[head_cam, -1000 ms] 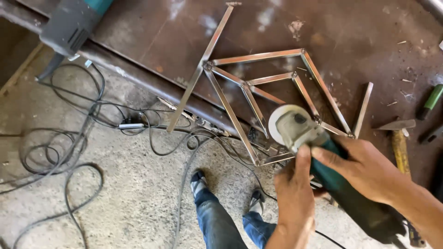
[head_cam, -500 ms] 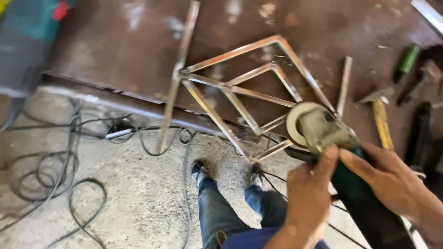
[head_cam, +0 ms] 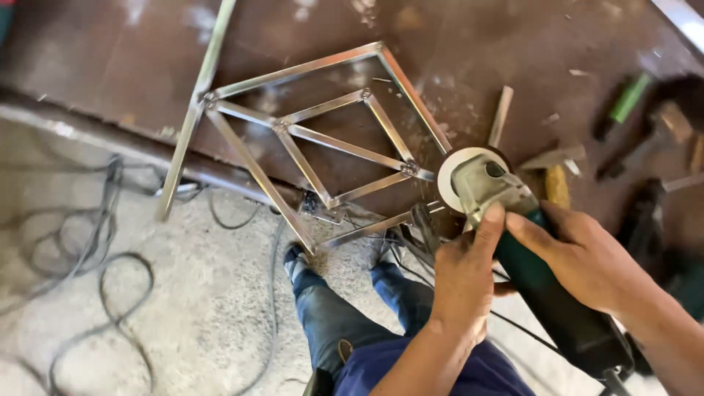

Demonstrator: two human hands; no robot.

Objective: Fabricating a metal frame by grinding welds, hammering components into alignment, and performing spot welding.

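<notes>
A green and grey angle grinder [head_cam: 513,242] with a pale round disc [head_cam: 458,170] is held in both hands. My left hand [head_cam: 462,282] grips its grey head from the left, thumb up against the housing. My right hand [head_cam: 587,260] wraps the dark green body from the right. The disc sits by the right corner of a welded frame of thin steel bars [head_cam: 323,139], which lies on a brown rusty steel table [head_cam: 308,29] and overhangs its front edge.
A hammer [head_cam: 557,172] with a yellow handle, a loose steel bar [head_cam: 501,116] and a green-handled tool [head_cam: 627,99] lie on the table's right side. Black cables [head_cam: 95,242] snake over the concrete floor on the left. My legs and shoes [head_cam: 297,260] stand below the table's edge.
The view has shifted left and closer, so the frame and grinder appear further right and larger. Both hands stay on the grinder, its disc remaining by the frame's right corner.
</notes>
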